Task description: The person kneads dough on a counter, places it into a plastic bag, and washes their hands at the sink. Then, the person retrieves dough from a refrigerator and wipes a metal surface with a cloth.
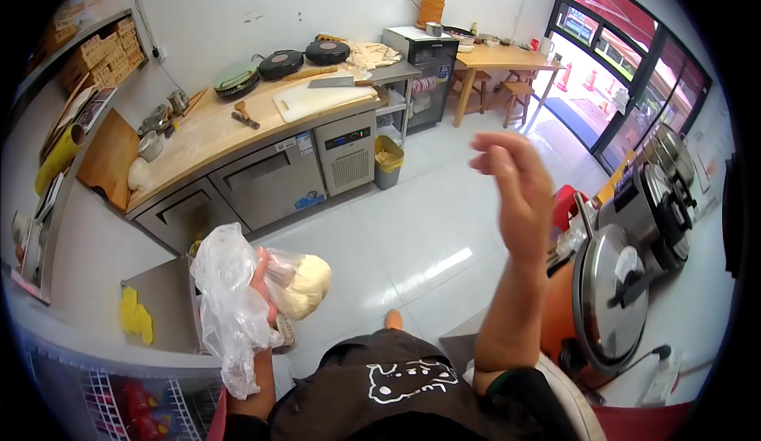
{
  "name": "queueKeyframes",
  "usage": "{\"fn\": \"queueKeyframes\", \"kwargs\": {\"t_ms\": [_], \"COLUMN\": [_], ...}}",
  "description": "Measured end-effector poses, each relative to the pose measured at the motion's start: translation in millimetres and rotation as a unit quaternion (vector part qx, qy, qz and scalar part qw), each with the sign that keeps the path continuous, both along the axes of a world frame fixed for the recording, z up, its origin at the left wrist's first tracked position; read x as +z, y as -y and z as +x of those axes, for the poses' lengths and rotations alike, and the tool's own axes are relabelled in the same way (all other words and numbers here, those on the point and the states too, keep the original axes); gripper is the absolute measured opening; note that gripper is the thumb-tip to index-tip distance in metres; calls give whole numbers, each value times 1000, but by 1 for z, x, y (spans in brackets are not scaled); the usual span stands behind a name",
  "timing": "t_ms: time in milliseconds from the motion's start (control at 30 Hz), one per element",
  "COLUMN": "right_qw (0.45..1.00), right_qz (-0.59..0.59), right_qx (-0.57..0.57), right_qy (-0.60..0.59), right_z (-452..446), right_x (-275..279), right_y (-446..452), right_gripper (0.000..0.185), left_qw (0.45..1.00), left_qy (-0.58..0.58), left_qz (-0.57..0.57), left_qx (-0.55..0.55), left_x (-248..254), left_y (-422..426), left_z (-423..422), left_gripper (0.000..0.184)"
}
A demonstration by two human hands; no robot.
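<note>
My left hand point(264, 282) is closed around a clear plastic bag point(226, 290) at the lower left. A pale yellow lump of dough point(309, 288) bulges from the bag on the right side of the hand. The loose plastic hangs over my wrist and partly hides the fingers. My right hand point(519, 195) is raised above the floor, right of centre. Its fingers are loosely bent and slightly apart, with nothing seen in them. Below, the brown apron point(341, 397) with a white animal drawing covers my body.
A wooden-topped counter point(198, 139) carries a white cutting board point(317, 96), a cleaver point(331, 82) and round black griddles point(281, 63). A bin point(387, 173) stands beside it. Large cookers point(610, 298) line the right side. A drawer or door point(162, 302) stands out at lower left.
</note>
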State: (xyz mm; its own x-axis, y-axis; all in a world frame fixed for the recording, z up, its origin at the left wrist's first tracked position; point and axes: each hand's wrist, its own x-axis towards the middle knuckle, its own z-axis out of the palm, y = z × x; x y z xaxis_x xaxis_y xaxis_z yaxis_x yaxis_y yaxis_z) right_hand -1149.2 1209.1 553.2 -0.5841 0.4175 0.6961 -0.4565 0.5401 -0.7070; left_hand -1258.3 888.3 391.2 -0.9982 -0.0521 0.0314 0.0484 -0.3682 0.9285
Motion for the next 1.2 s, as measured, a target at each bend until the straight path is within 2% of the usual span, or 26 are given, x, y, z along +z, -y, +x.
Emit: {"fn": "queueKeyframes", "kwargs": {"t_ms": [67, 133, 200, 267, 333, 433, 533, 633, 667, 733, 767, 800, 833, 867, 900, 967, 1000, 1067, 1100, 1133, 1200], "right_qw": [996, 990, 957, 909, 896, 846, 825, 849, 842, 792, 822, 867, 905, 919, 920, 922, 883, 800, 797, 795, 797], "right_qz": [-57, 16, 43, 101, 173, 192, 248, 157, 38, -198, -239, -161, -85, 57, 185, 59, -146, -378, -407, -434, -420], "right_qx": [45, 91, 207, 330, 355, 382, 354, 339, 361, 386, 339, 344, 335, 334, 317, 328, 368, 347, 308, 268, 269], "right_qy": [59, 107, 199, 234, 204, 318, 364, 374, 399, 429, 391, 323, 250, 202, 135, 196, 251, 312, 323, 329, 341], "right_z": [-58, -125, -164, -192, -218, -249, -293, -356, -381, -419, -433, -449, -465, -484, -503, -534, -551, -571, -579, -592, -613], "right_x": [-17, -49, -54, -57, -81, -84, -105, -144, -151, -156, -143, -144, -145, -141, -137, -116, -124, -110, -88, -64, -38], "right_y": [-22, -37, -16, 8, 29, 41, 39, 33, 28, 17, 15, 6, -2, -8, -13, -13, -18, -6, -2, 3, 3], "right_gripper": [21, 30, 52, 81, 98, 94, 82, 58, 50, 35, 26, 21, 17, 17, 17, 20, 23, 25, 25, 25, 23], "left_qw": [998, 996, 994, 992, 993, 994, 991, 986, 983, 959, 954, 911, 886, 853, 878, 917, 927, 938, 923, 932, 944], "left_qy": [-19, -49, -70, -79, -67, -12, 43, 59, 56, -47, -38, -105, -174, -240, -186, -84, -68, -26, 17, 28, 43], "left_qz": [6, 7, 5, 7, 5, -3, -19, -82, -112, -240, -246, -344, -378, -412, -380, -308, -267, -177, -226, -181, -91], "left_qx": [-55, -79, -87, -94, -102, -110, -123, -132, -132, -144, -168, -199, -207, -213, -222, -239, -254, -297, -311, -314, -314], "left_x": [-7, -11, -15, -18, -20, -16, -15, -21, -23, -29, -22, -14, -20, -31, -41, -50, -48, -26, -18, -15, -6], "left_y": [-8, -24, -44, -65, -82, -99, -109, -119, -121, -127, -129, -129, -126, -121, -119, -114, -106, -98, -94, -94, -94], "left_z": [-26, -50, -75, -99, -121, -156, -193, -241, -262, -303, -322, -342, -366, -390, -410, -445, -460, -484, -499, -513, -537], "left_gripper": [35, 36, 38, 40, 39, 35, 31, 30, 30, 28, 25, 30, 31, 33, 35, 40, 43, 49, 46, 42, 36]}}
